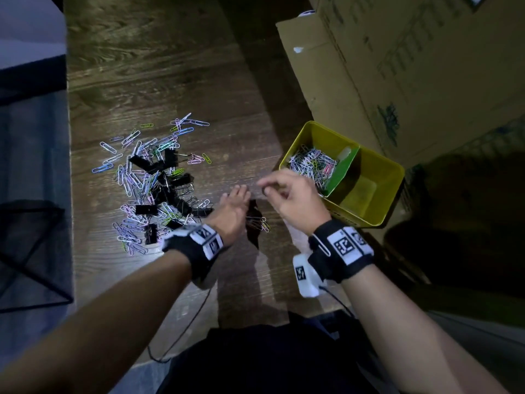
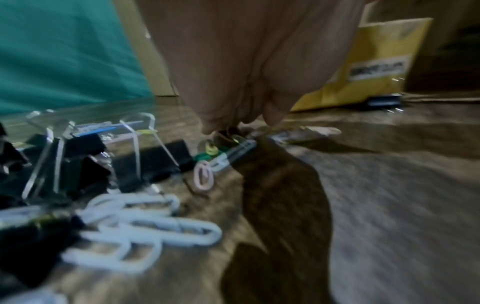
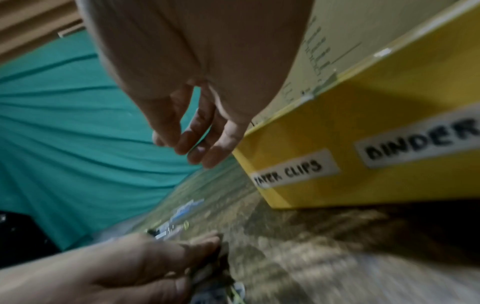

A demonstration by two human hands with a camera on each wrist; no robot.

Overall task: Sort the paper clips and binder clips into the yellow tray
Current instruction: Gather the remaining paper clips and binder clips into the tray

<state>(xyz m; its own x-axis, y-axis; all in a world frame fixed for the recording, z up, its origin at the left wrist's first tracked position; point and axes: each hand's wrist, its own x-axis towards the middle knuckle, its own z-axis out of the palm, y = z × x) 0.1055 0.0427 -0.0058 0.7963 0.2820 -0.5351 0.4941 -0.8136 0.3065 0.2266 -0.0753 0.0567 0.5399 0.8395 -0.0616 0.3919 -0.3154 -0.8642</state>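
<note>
A: What lies where, biggest first?

B: The wooden table [image 1: 176, 81] carries it all. At about two o'clock from the hands stands the yellow tray [image 1: 395, 177]; its far compartment holds a heap of paper clips, while the near one, labelled for binder clips in the right wrist view, looks bare. At ten o'clock lies the mixed pile [image 1: 153, 183] of coloured paper clips and black binder clips [image 1: 146, 209].

A: And the hands?

B: The left hand [image 1: 231, 211] reaches down with fingers fairly straight, tips on a small cluster of paper clips [image 1: 260, 223] lying at its three o'clock. Whether it pinches any, I cannot tell. The right hand [image 1: 292, 197] hovers just beside the tray's near corner, fingers loosely curled, apparently holding nothing.

A: How will the clips handle?

B: I judge the paper clips light, thin, slick wire that tangles and lies flat; best raked together, then pinched in a bunch. The binder clips are stiffer and bulkier, easy to take by the black body or the wire handles.

A: Where's the cluster relative to the grip?

B: Right under the left fingertips, touching them, well short of the tray.
</note>
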